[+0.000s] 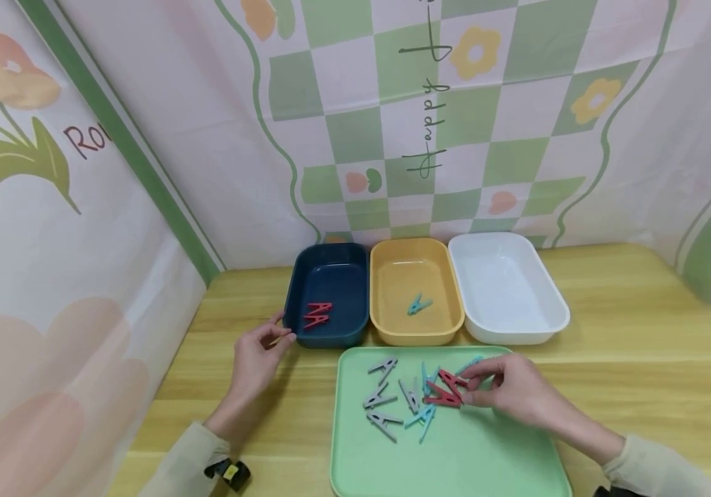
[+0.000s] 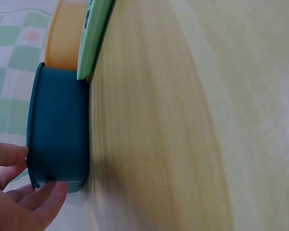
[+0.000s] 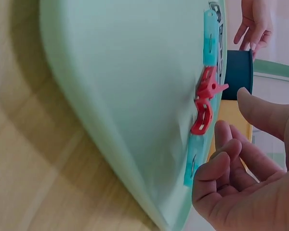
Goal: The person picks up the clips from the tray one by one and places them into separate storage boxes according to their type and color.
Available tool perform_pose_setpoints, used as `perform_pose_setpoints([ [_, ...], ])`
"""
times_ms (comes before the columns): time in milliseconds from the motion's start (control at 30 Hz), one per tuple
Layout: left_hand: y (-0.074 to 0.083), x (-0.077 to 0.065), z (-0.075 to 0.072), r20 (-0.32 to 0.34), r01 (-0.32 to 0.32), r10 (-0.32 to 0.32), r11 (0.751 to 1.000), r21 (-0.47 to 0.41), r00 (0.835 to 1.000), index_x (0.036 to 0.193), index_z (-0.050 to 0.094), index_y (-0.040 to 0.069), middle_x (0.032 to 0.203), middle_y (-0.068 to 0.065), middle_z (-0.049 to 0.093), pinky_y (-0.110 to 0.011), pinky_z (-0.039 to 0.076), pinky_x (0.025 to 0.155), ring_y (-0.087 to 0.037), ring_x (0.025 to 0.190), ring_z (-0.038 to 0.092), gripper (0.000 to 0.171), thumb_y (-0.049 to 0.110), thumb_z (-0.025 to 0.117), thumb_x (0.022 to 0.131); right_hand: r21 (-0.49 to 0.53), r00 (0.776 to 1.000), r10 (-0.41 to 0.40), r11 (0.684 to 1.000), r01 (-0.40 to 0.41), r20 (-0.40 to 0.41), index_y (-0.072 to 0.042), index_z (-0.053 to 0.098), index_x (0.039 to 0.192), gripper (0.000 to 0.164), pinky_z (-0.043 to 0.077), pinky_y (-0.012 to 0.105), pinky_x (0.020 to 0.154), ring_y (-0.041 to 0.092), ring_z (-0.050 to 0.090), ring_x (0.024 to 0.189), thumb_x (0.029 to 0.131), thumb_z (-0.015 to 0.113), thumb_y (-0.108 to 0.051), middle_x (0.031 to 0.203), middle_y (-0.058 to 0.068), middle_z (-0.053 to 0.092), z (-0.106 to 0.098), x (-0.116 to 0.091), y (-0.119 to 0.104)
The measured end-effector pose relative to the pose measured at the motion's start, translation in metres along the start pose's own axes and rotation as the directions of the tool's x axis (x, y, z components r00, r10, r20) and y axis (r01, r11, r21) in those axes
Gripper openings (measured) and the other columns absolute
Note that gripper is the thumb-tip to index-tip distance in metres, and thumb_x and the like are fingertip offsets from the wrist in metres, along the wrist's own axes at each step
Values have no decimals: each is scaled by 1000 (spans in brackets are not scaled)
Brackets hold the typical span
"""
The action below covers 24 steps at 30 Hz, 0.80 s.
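My left hand (image 1: 259, 355) holds the near-left corner of a dark blue tub (image 1: 349, 290); thumb and fingers lie around its rim and side in the left wrist view. Two red clothespins (image 1: 317, 321) lie inside that tub. My right hand (image 1: 511, 390) is over the light green tray (image 1: 455, 455), thumb and fingertips apart beside two red clothespins (image 1: 445, 397). In the right wrist view a gap shows between its thumb and fingers, with nothing pinched there. Teal clothespins (image 1: 422, 417) and several grey clothespins (image 1: 379, 397) lie close by on the tray.
Right of the dark blue tub stands a yellow tub (image 1: 417, 336) with one teal clothespin (image 1: 418, 304) inside. A white tub (image 1: 511, 290) adjoins it. The tubs line the back of the wooden table (image 1: 635, 345), before a patterned cloth (image 1: 417, 124).
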<state>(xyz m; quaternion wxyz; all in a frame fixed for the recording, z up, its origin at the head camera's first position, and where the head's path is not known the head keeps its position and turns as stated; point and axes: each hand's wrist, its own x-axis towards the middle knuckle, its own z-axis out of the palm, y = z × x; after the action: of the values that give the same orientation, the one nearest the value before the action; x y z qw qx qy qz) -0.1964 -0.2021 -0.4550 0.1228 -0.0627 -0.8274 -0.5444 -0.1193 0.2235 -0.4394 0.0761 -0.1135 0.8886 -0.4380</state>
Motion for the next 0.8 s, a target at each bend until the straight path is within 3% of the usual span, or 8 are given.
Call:
perform_pose_setpoints([
  [300,0,1,-1,9,0,0,1000,2,1000,95,75,-7,142,-19,64,-34,60,92,-34,130,63,7,0,78,94,-75,990,47,996,-57,-132,-1,79,113,41,40,26,47,11,45,53,76,94,-12,96,4,75,-8,4,7],
  [467,-1,0,-1,9,9,-9,1000,0,1000,95,75,-7,143,-18,64,-33,59,93,-34,130,62,10,3,79,95,-99,987,79,991,-93,-141,0,76,120,47,38,25,44,12,44,50,77,93,-11,71,1,59,-10,8,9],
  [533,-2,0,-1,10,14,-14,1000,0,1000,95,75,-7,143,-17,64,-33,59,93,-33,131,62,10,3,79,95,-104,987,70,991,-86,-145,1,75,121,48,39,25,43,13,45,51,77,92,-8,76,5,63,-10,9,10],
  [700,-3,1,-1,10,12,-12,1000,-6,1000,96,75,-6,142,-17,64,-35,60,92,-32,131,62,6,-1,77,94,-122,987,43,991,-62,-154,3,75,119,46,42,26,45,14,49,54,76,90,-3,111,15,74,-11,11,13],
  [800,-3,1,0,5,15,-15,1000,-6,1000,96,76,-6,141,-17,65,-35,60,92,-31,131,62,5,-3,78,94,-111,987,66,990,-83,-143,3,76,118,46,42,26,46,14,50,53,75,91,-4,109,15,76,-12,11,14],
])
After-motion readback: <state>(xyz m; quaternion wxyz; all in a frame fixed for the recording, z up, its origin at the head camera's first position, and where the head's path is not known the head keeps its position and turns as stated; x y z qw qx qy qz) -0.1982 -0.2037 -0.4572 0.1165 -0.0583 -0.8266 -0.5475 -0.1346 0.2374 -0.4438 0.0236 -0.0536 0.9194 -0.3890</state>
